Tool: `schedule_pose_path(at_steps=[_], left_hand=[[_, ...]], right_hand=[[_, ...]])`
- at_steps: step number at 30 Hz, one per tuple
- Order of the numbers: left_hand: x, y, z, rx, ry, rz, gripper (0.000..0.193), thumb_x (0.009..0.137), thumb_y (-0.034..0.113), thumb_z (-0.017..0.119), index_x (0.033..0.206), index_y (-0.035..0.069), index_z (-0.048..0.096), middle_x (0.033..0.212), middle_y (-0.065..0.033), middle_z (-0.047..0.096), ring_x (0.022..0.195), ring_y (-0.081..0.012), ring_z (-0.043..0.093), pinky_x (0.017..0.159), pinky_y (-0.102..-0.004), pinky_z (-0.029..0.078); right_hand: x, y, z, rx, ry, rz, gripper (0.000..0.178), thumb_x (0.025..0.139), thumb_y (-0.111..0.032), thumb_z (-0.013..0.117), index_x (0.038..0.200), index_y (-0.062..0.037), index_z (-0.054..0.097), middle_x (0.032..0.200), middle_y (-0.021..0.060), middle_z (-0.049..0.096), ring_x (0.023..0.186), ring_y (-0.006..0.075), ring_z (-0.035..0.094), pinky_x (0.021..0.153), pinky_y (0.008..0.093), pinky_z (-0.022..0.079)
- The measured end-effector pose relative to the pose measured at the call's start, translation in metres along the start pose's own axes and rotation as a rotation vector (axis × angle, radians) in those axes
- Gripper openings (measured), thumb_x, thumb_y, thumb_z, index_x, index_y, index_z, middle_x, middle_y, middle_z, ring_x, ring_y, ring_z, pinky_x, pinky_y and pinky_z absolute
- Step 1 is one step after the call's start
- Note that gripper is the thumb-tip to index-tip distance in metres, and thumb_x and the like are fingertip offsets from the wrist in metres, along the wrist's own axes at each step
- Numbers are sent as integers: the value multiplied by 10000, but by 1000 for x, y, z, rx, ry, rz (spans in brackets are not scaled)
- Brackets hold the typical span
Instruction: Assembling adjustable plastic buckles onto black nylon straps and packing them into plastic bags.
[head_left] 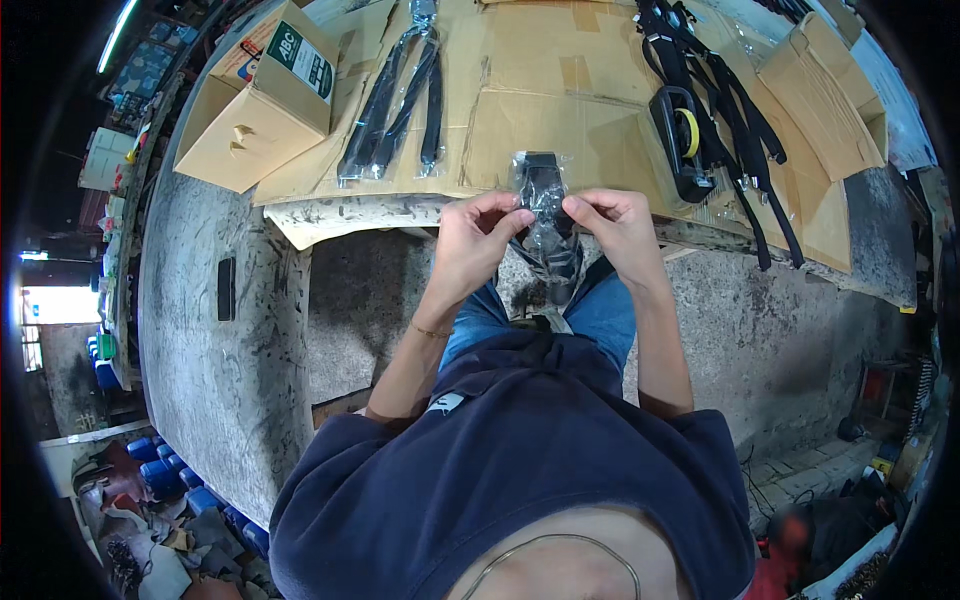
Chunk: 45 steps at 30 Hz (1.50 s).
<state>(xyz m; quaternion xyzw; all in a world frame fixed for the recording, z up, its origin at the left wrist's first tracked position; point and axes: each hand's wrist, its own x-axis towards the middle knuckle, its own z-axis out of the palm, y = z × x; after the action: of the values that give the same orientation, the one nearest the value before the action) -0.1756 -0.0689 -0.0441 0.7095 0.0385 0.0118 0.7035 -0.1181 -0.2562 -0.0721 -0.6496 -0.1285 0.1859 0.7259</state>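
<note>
Between my hands is a clear plastic bag [545, 215] with a folded black strap inside. It hangs over the table's near edge, above my lap. My left hand [478, 235] pinches the bag's left side between thumb and fingers. On the opposite side, my right hand [622, 232] grips it the same way. Past my left hand lie black straps in clear bags [385, 120], flat on the cardboard. To the far right are loose black straps [745, 130] with metal clips, some hanging over the edge. Beside them stands a black tape dispenser [684, 145] with a yellow roll.
Flattened cardboard [540, 90] covers the tabletop. An open cardboard box [265, 110] stands at the left, and another box [825, 95] at the right. A grey bench [215, 350] runs along my left side. Blue containers [165, 475] and scraps lie at the lower left.
</note>
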Motion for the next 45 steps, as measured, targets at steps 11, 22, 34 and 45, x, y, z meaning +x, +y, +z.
schedule_pose_path(at_steps=[11,22,34,45], left_hand=[[-3,6,10,30,8,15,100,833,4,651,922,-42,665,803,-23,671,722,-44,574,666,-200,469],[-2,-1,17,-57,17,27,106,833,11,658,921,-47,667,805,-12,664,721,-39,570,658,-190,468],[-15,-8,3,50,48,144,221,843,130,685,951,-59,653,847,-48,657,774,-96,584,697,-251,464],[-1,9,-3,40,-81,-108,170,845,59,663,971,-54,657,850,-33,665,774,-57,586,697,-207,479]], right_hand=[[9,-19,-5,73,-56,-150,225,844,-31,661,1046,63,630,861,59,669,766,74,595,695,199,471],[-4,-17,-12,69,-75,-80,321,804,-43,709,1086,77,613,906,95,683,788,84,607,702,217,487],[-2,-24,5,35,-39,-157,311,829,-33,682,1096,98,592,922,120,692,807,76,614,731,213,502],[-1,-14,8,-115,32,-191,273,831,-10,671,1086,68,611,887,79,694,775,47,586,701,190,480]])
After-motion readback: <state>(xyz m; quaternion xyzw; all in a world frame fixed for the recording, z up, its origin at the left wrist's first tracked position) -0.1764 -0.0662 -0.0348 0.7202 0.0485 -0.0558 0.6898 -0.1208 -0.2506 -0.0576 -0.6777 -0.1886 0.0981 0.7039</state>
